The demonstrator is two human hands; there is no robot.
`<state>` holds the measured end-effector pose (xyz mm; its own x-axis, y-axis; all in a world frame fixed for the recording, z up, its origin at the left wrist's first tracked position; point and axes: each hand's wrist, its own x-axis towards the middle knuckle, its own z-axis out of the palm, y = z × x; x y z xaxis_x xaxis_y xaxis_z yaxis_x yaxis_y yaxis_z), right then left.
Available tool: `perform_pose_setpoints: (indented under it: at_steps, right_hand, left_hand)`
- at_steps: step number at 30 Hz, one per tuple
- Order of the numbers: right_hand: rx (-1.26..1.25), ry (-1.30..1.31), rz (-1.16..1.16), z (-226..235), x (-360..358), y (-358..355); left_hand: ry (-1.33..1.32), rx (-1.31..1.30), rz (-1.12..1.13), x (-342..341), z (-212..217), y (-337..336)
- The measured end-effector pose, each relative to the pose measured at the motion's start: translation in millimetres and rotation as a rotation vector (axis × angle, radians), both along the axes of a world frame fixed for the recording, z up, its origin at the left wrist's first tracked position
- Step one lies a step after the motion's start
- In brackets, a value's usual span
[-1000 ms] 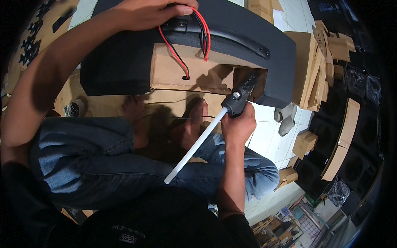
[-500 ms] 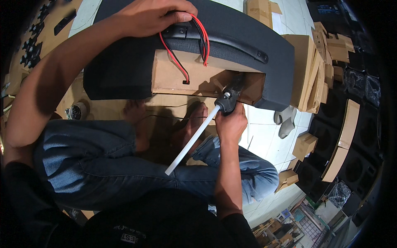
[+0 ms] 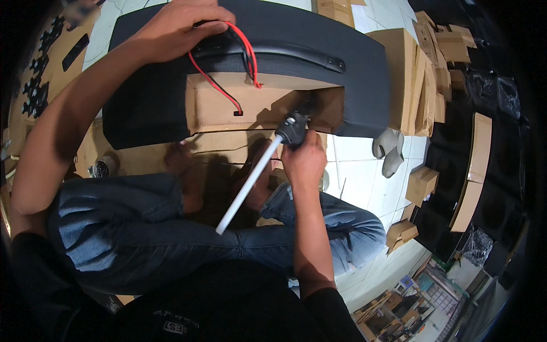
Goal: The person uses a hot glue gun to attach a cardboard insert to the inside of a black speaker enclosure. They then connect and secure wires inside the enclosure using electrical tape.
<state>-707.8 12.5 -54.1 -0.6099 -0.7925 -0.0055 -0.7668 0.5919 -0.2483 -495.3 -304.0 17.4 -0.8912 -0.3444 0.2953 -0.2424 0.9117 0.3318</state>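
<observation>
2 grey slippers on tiles

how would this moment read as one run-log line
left hand: holding red-and-black wires | right hand: holding black glue gun, long white rod in rear | gun front: pointed into tan rectangular recess of black cabinet

Location: indoor workshop or assembly space; whether it adjoins a home cannot be told. Evidence: black cabinet with red and black wires leading from its open recess; glue gun at that recess; small black parts grouped at far left; cardboard cartons and dark speaker-like boxes at right; cluttered shelving; white tiled floor.
</observation>
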Motion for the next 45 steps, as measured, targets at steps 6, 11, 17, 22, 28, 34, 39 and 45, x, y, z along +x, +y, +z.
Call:
perform_pose_setpoints:
  at_steps: [6, 11, 17, 22, 28, 34, 39, 45]
  right_hand:
    - [0.04, -0.035, 0.021, 2, 6, 0]
    - [0.065, -0.136, 0.142, 31, 29, 15]
    - [0.078, -0.086, 0.144, 20, 25, 21]
    - [0.098, -0.051, 0.069, 16, 6, 7]
    - [0.043, 0.005, 0.046, 13, -1, 0]
    - [0.031, -0.004, 0.001, 6, 1, -1]
    - [0.031, -0.017, 0.005, 7, 0, -1]
    - [0.004, -0.014, 0.007, 9, 1, 1]
  left_hand:
    - [0.004, 0.043, 0.017, 0, 3, 0]
    - [0.043, 0.041, -0.002, 2, -1, -2]
    - [0.035, 0.07, -0.011, 0, -3, -6]
    - [0.074, 0.113, -0.062, 0, -7, -10]
    - [0.049, 0.111, -0.066, 2, -6, -11]
    - [0.047, 0.109, -0.062, 2, -5, -9]
    - [0.031, 0.118, -0.035, 3, -3, -8]
    - [0.034, 0.095, -0.059, -1, -1, -8]
